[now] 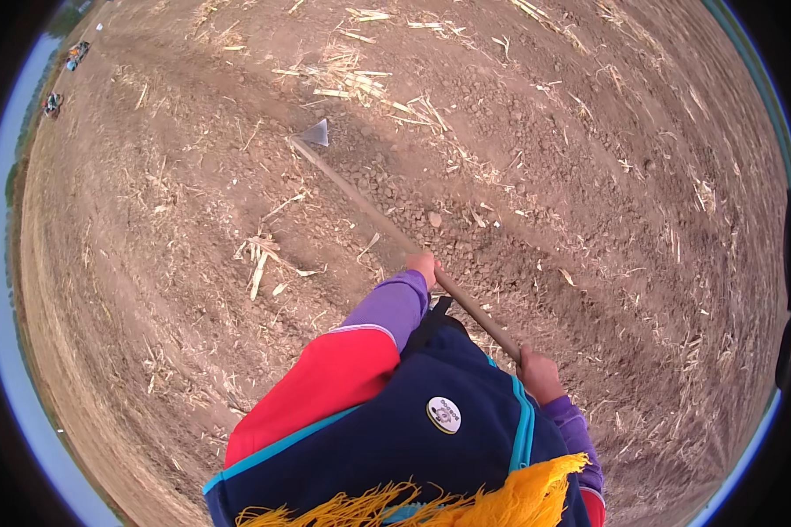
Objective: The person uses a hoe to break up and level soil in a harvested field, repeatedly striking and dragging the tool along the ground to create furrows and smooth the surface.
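A long-handled hoe reaches from my body out to the upper left, its wooden handle (pixel 369 211) slanting over the soil. The flared metal blade (pixel 316 134) sits at the far end, over loose crumbled earth; whether it touches the ground I cannot tell. My left hand (pixel 424 268) grips the handle around its middle. Closer to my body, my right hand (pixel 540 375) is closed around the near end of the same handle.
Dry clods (pixel 435 221) lie beneath the handle. Cut corn stalks (pixel 362 85) are strewn beyond the blade, and dry husks (pixel 260 257) lie to the left. Two small distant shapes, perhaps motorcycles (pixel 51 105), stand near the field's left edge. A yellow fringed scarf (pixel 527 494) hangs over my navy vest.
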### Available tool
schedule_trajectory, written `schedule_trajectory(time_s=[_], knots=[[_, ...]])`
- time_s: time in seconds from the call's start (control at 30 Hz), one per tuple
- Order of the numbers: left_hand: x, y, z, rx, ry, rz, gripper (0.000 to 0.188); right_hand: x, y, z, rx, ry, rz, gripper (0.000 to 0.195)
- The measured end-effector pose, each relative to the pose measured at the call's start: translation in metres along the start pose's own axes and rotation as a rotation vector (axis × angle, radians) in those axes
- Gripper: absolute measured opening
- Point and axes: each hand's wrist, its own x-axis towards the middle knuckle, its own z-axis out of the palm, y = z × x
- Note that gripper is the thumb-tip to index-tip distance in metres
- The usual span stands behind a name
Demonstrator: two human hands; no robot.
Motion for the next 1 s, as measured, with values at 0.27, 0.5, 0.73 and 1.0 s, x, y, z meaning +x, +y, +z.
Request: schedule_trajectory(time_s=[0.27,0.5,0.73,1.0], knots=[[0.024,0.126,-0.003,-0.056,0.043,0.214,0.005,0.176,-0.108,-0.036,0.315,0.028,-0.294,0.027],[0.017,0.121,-0.012,-0.009,0.033,0.203,0.023,0.214,-0.130,-0.043,0.298,-0.110,-0.311,0.027],[0.028,0.100,-0.010,0.154,0.164,0.265,0.028,0.159,-0.106,-0.050,0.405,-0.217,-0.229,0.030],[0.002,0.030,0.017,0.178,0.185,0.230,0.036,0.077,-0.016,-0.039,0.386,-0.268,-0.175,0.033]])
